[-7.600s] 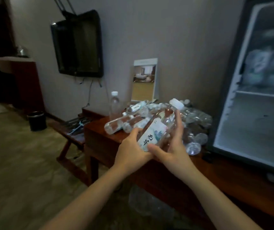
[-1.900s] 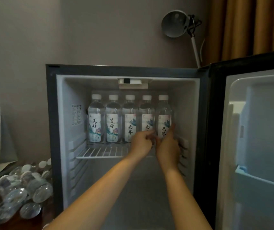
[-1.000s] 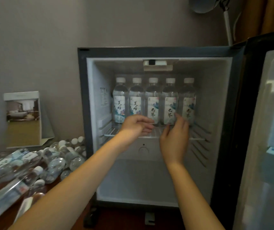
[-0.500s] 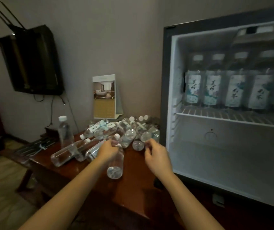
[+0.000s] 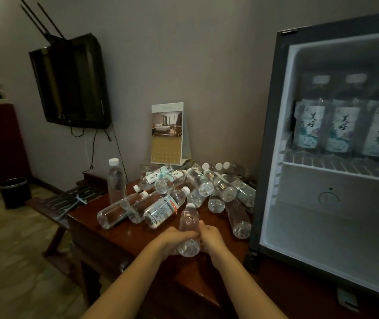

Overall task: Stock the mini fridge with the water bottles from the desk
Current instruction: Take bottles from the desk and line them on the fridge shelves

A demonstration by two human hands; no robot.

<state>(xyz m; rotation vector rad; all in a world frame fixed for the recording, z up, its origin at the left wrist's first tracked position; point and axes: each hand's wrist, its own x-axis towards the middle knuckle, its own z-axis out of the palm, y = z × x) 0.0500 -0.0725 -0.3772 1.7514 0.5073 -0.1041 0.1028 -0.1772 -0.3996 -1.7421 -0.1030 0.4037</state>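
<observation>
Pick-up step: my left hand (image 5: 172,241) and right hand (image 5: 213,238) both curl around one unlabelled bottle (image 5: 189,223) at the front of the table (image 5: 115,238), near the pile (image 5: 195,187). Next, I think, it must go upright into the open mini fridge (image 5: 267,146) at right.
</observation>
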